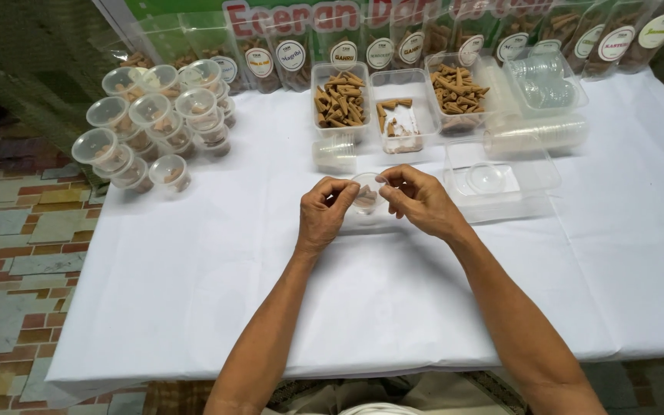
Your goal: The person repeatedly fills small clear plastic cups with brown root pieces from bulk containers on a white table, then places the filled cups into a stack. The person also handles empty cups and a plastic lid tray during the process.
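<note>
We note both forearms reaching forward over the bench [194, 307], which is draped in a white cloth. The left hand [323, 215] and the right hand [420, 201] meet at the middle of the cloth, fingertips pinched on opposite edges of a small clear cup [366, 194]; brown pieces show faintly inside it. The cup sits between the two hands, low over the cloth, though we cannot tell whether it rests on it.

Just beyond the right hand we record a shallow clear tray [501, 180] holding a round clear lid. Beyond the left hand stands a short stack of empty cups [335, 154]. Farther back lie three rectangular tubs: the left tub [340, 100] well filled with brown cones, the middle tub [403, 111] nearly spent, the right tub [459, 91] filled. To their right lies a sleeve of clear lids [536, 134] on its side, with a further lidded container [545, 83] behind it.

At far left, stacked filled cups [155, 123] stand in tiers. Along the rear edge runs a row of labelled pouches [393, 42].
</note>
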